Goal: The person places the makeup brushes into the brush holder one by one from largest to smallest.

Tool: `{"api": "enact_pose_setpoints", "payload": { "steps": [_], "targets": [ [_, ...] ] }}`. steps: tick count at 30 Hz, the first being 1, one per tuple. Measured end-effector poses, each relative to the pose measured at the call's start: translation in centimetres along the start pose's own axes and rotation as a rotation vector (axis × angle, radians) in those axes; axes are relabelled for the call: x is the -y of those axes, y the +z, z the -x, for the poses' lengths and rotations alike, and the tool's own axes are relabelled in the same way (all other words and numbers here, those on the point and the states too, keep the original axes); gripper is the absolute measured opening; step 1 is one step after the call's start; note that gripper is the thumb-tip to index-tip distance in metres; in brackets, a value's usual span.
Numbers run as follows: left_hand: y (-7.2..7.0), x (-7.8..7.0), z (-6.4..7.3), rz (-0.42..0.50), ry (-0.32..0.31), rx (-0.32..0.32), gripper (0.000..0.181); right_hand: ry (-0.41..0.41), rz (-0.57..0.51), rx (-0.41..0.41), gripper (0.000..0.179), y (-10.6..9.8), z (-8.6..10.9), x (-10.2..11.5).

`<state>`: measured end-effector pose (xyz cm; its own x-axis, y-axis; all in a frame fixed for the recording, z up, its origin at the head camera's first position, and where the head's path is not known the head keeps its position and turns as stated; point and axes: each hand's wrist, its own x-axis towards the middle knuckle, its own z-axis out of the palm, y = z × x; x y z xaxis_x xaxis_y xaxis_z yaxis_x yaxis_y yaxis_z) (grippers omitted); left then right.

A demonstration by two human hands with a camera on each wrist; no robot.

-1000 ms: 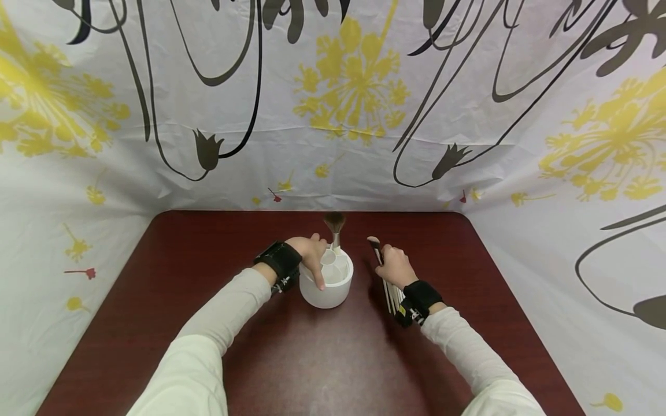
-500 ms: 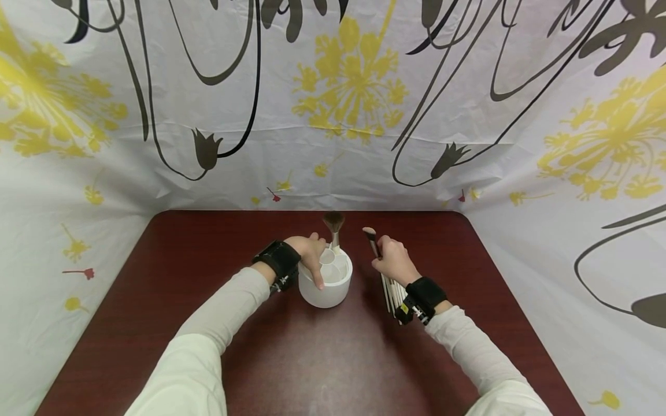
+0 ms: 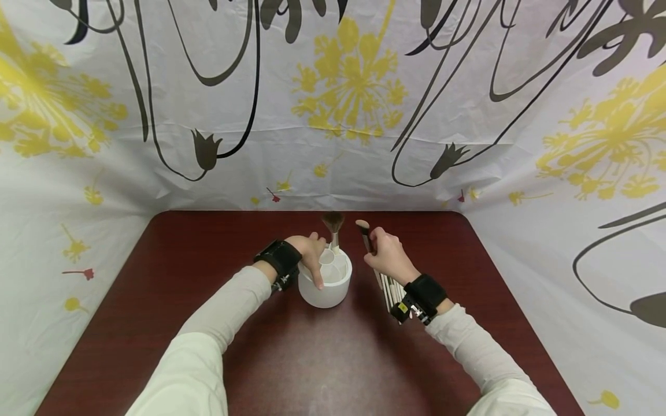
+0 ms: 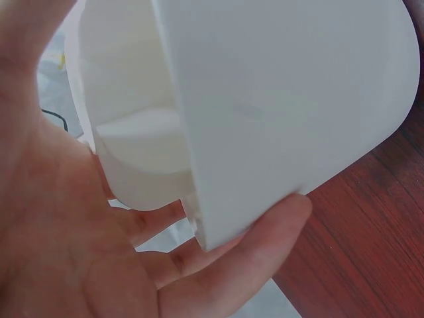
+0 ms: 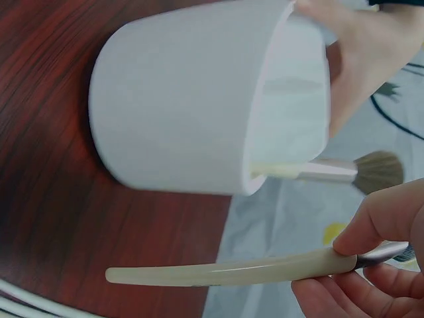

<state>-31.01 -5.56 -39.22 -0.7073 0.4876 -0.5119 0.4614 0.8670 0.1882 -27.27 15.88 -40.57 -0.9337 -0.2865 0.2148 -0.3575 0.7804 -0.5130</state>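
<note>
A white round brush holder (image 3: 325, 296) with inner compartments stands upright on the table. My left hand (image 3: 310, 254) grips it by the rim, thumb in front and fingers at the far side. One makeup brush (image 5: 379, 173) with a wide dark fan of bristles stands in it, bristles up. To the right of the holder, my right hand (image 3: 391, 257) pinches a second makeup brush (image 5: 232, 273) near its dark ferrule. This one has a cream handle pointing down and a pale-tipped angled head pointing up; it is beside the holder, apart from it.
Several more light-handled brushes (image 3: 389, 292) lie side by side on the dark red wooden table (image 3: 322, 358), under my right wrist. A white patterned curtain (image 3: 260, 167) hangs behind the table's far edge and along both sides.
My right hand has moved up and left with the pinched makeup brush, away from the lying brushes and closer to the holder. My left hand and the holder have stayed put.
</note>
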Motion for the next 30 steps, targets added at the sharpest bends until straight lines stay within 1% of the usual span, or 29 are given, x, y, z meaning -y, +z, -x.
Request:
{"api": "enact_pose_setpoints", "payload": {
  "steps": [6, 12, 17, 21, 30],
  "targets": [
    [-0.1, 0.0, -0.1, -0.021, 0.0, 0.017, 0.114, -0.041, -0.031, -0.014, 0.03, -0.4, 0.0, 1.3],
    [-0.2, -0.1, -0.1, -0.01, -0.005, 0.026, 0.116, -0.065, -0.048, -0.014, 0.032, -0.4, 0.0, 2.1],
    [0.1, 0.0, 0.2, -0.003, -0.008, 0.022, 0.114, -0.095, -0.061, -0.029, 0.031, -0.3, 0.0, 2.8],
    [0.2, 0.1, 0.3, 0.001, -0.008, 0.027, 0.114, -0.115, -0.078, -0.026, 0.03, -0.3, -0.1, 3.4],
    [-0.2, -0.1, 0.1, 0.021, -0.018, 0.039, 0.118, -0.15, -0.1, -0.057, 0.027, -1.0, -0.7, 4.5]
  ]
}}
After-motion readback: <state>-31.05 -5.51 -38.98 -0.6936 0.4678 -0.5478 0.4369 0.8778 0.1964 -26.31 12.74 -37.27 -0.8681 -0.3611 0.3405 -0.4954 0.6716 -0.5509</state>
